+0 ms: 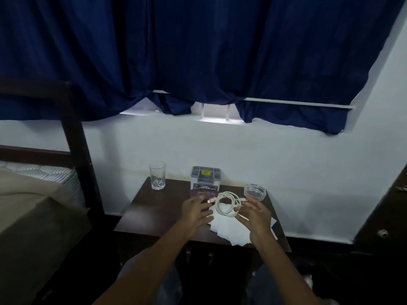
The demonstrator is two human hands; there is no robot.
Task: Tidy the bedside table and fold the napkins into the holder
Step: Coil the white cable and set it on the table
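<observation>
A white cable (228,203) is coiled into a loop above the dark bedside table (149,216). My right hand (255,216) pinches the coil's lower right side. My left hand (196,213) is spread open just left of the coil, fingertips near it. Under both hands lie several white napkins (229,231), loosely scattered. A grey holder (206,179) with compartments stands at the table's back, with a dark maroon booklet (201,193) in front of it.
A clear drinking glass (157,175) stands at the table's back left, and a clear glass ashtray (255,191) at the back right. A bed (33,199) with a dark frame lies to the left. Blue curtains (198,51) hang above.
</observation>
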